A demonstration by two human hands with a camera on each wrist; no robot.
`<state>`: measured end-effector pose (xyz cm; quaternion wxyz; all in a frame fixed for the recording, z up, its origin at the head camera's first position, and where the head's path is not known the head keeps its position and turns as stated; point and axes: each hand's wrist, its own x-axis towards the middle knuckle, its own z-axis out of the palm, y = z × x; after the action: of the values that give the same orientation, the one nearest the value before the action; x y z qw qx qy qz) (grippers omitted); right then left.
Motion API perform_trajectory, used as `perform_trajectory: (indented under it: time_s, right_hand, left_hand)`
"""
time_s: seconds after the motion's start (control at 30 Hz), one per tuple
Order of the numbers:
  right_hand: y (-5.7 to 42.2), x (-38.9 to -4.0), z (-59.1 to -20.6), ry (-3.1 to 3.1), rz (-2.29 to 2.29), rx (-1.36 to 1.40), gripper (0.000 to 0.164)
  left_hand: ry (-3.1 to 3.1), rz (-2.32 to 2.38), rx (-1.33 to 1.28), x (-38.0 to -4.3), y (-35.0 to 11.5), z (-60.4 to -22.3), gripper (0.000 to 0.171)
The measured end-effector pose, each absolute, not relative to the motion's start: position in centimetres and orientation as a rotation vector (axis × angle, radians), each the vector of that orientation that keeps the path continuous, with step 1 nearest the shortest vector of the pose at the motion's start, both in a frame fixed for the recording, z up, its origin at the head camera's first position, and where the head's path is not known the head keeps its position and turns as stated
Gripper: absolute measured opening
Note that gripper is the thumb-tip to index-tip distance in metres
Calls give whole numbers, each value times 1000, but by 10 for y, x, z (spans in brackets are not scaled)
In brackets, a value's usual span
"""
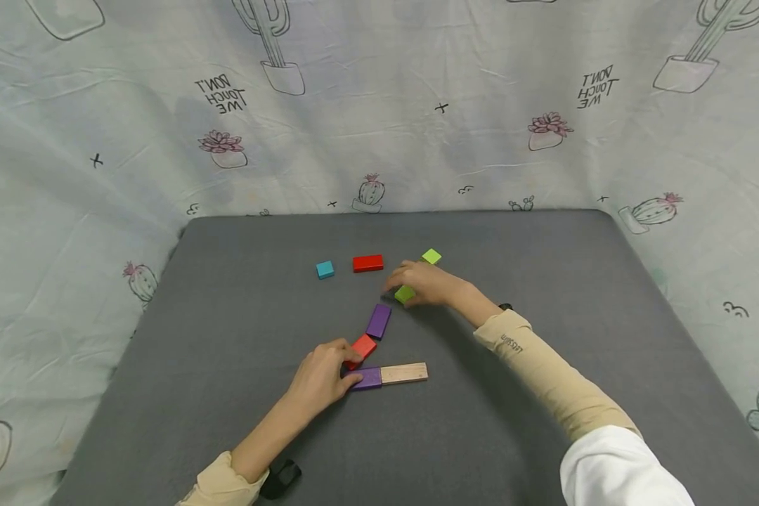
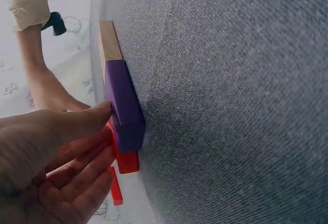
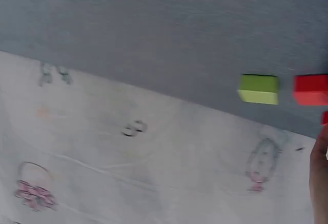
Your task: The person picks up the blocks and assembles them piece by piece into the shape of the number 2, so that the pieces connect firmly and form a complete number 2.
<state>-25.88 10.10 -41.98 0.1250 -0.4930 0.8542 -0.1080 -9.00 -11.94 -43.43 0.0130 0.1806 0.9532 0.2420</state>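
Observation:
My left hand (image 1: 319, 372) is at the near cluster of blocks. Its fingers lie against a red block (image 1: 365, 344) and hold it, with the thumb over the left end of a purple block (image 2: 123, 96). That purple block meets a bare wooden block (image 1: 405, 373) end to end. Another purple block (image 1: 379, 321) lies just beyond the red one. Farther out, my right hand (image 1: 433, 283) pinches a green block (image 1: 405, 294) between thumb and fingers; the right wrist view leaves this grip outside its frame.
Beyond the right hand is a second green block (image 1: 431, 256). At the back of the grey table (image 1: 259, 316) lie a red block (image 1: 368, 263) and a small blue block (image 1: 325, 270). A printed cloth (image 1: 405, 140) hangs behind the table's far edge.

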Motion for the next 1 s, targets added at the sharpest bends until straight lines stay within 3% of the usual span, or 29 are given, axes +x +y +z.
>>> perform_trajectory:
  time_s: [0.33, 0.47, 0.73, 1.0]
  right_hand:
    - [78, -246, -421, 2375, -279, -1635, 37]
    - [75, -245, -419, 2385, -259, -1614, 34]
    - [94, -261, -411, 2416, -303, -1425, 51]
    - [116, -278, -417, 2383, -369, -1441, 38]
  left_hand:
    - [2968, 744, 552, -92, -118, -431, 24]
    - [2967, 741, 538, -92, -118, -430, 23]
    - [2968, 777, 559, -91, -117, -430, 23]
    - [2955, 765, 554, -92, -116, -430, 23]
